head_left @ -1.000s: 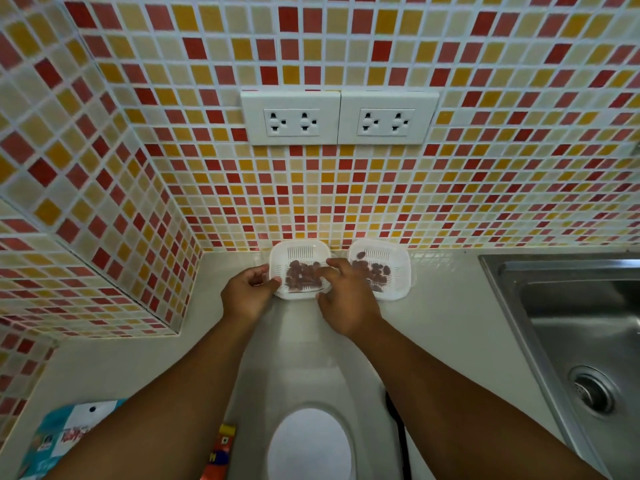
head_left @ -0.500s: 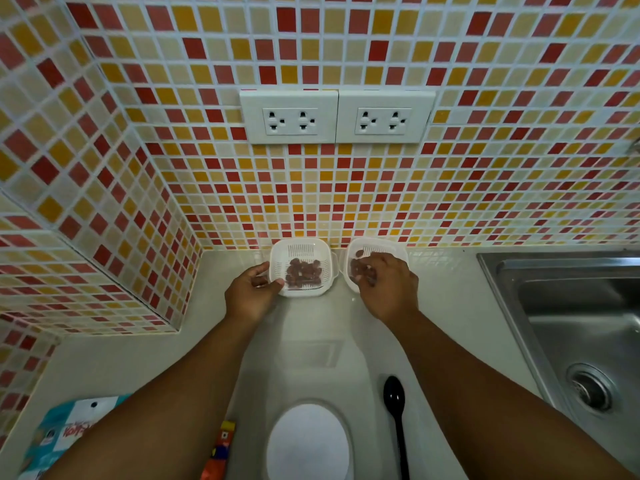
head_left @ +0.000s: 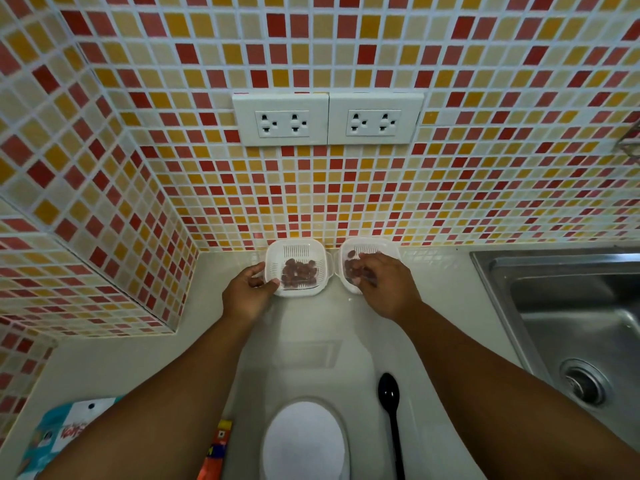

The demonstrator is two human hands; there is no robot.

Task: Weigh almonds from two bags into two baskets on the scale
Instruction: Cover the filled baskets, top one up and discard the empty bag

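Observation:
Two white slotted baskets stand side by side against the tiled wall. The left basket (head_left: 297, 249) holds a pile of brown almonds (head_left: 298, 271). My left hand (head_left: 247, 294) grips its left rim between thumb and fingers. My right hand (head_left: 384, 285) reaches into the right basket (head_left: 386, 247) from the front and covers much of it, fingers bent over its almonds (head_left: 350, 262). Whether they pinch an almond is hidden. The white scale (head_left: 304, 441) with its round platform lies near me, apart from both baskets.
A black spoon (head_left: 390, 410) lies right of the scale. A teal bag (head_left: 59, 434) and a red-yellow packet (head_left: 218, 448) sit at the lower left. A steel sink (head_left: 571, 323) fills the right side. Wall sockets (head_left: 327, 119) hang above the baskets.
My right hand left the left basket and moved right into the right basket. The left hand kept its hold on the left basket's rim. The view shifted down slightly, revealing the spoon.

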